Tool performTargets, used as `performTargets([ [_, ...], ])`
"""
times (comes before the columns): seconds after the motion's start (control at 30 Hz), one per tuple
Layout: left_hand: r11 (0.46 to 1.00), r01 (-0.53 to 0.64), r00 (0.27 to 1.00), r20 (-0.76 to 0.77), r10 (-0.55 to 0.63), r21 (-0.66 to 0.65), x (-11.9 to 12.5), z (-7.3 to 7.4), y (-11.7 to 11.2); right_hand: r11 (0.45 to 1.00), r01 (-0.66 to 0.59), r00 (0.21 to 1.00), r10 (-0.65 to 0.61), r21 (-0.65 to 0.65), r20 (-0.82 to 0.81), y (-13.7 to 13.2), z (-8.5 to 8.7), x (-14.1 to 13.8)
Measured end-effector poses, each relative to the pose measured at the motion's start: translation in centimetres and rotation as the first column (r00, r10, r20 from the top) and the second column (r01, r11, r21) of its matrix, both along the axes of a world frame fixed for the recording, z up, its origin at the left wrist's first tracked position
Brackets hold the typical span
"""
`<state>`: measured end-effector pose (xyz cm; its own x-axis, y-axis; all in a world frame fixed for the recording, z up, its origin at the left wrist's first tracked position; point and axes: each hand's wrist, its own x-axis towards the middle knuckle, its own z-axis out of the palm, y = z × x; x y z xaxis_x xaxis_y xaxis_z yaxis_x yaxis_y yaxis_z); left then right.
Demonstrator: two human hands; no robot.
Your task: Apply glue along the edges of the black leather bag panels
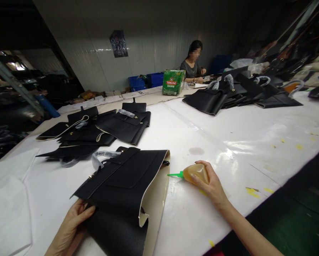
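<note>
A black leather handbag (133,170), its side panel unjoined, lies in front of me with its pale inner lining facing right. My left hand (75,220) grips the bag's lower left part, thumb on top and fingers underneath. In my right hand (211,185) is a squeeze bottle (195,173) of amber liquid, probably glue. Its green nozzle (175,174) points left, with the tip at the bag's open right edge. A shiny wet-looking line runs along that edge. Clear plastic wraps the bag's handle (103,156).
More black bag pieces (122,124) lie behind on the left, and another pile (228,92) at the back right. A green carton (172,82) stands on the white table (191,131). Across from me sits a co-worker (193,64). Blue crates (146,81) line the wall.
</note>
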<state>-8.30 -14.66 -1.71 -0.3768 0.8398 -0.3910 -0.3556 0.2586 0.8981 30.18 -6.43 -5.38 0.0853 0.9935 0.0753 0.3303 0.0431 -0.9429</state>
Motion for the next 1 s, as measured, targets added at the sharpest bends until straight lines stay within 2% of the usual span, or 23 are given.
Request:
performTargets([
  [0.07, 1.000, -0.010, 1.000, -0.025, 0.010, 0.000, 0.0, 0.0, 0.1, 1.000, 0.017, 1.000, -0.018, 0.017, 0.022, 0.5, -0.3, 0.2],
  [0.17, 1.000, -0.030, 0.998, -0.058, 0.030, 0.010, 0.0, -0.1, 0.2, 1.000, 0.003, 1.000, -0.003, 0.006, 0.022, -0.2, -0.3, 0.3],
  [0.33, 1.000, -0.001, 0.997, -0.083, -0.001, -0.014, -0.4, 0.0, 0.1, 0.981, -0.178, 0.984, 0.178, -0.081, -0.016, -1.5, 0.4, 0.2],
  [0.53, 0.998, 0.057, 0.998, 0.004, -0.057, 0.012, -0.5, 0.6, 0.2, 1.000, -0.005, 1.000, 0.006, 0.023, -0.015, 1.6, 0.3, 0.2],
  [0.63, 0.997, 0.072, 0.997, 0.024, -0.073, 0.025, -0.3, 0.8, 0.2, 0.999, 0.020, 1.000, -0.020, 0.039, -0.016, 2.9, 0.2, 0.0],
  [0.73, 0.997, 0.066, 0.997, 0.039, -0.067, 0.030, -0.3, 0.7, 0.1, 0.999, 0.020, 1.000, -0.020, 0.039, -0.010, 2.9, 0.1, 0.0],
  [0.83, 0.998, 0.059, 0.995, 0.081, -0.061, 0.025, -0.6, 0.6, -0.1, 1.000, -0.009, 1.000, 0.009, 0.019, -0.006, 2.1, 0.1, 0.1],
  [1.0, 0.996, 0.068, 0.994, 0.080, -0.072, 0.051, -1.0, 0.2, -0.2, 0.985, -0.161, 0.987, 0.161, -0.064, -0.016, 0.1, 0.7, 0.2],
])
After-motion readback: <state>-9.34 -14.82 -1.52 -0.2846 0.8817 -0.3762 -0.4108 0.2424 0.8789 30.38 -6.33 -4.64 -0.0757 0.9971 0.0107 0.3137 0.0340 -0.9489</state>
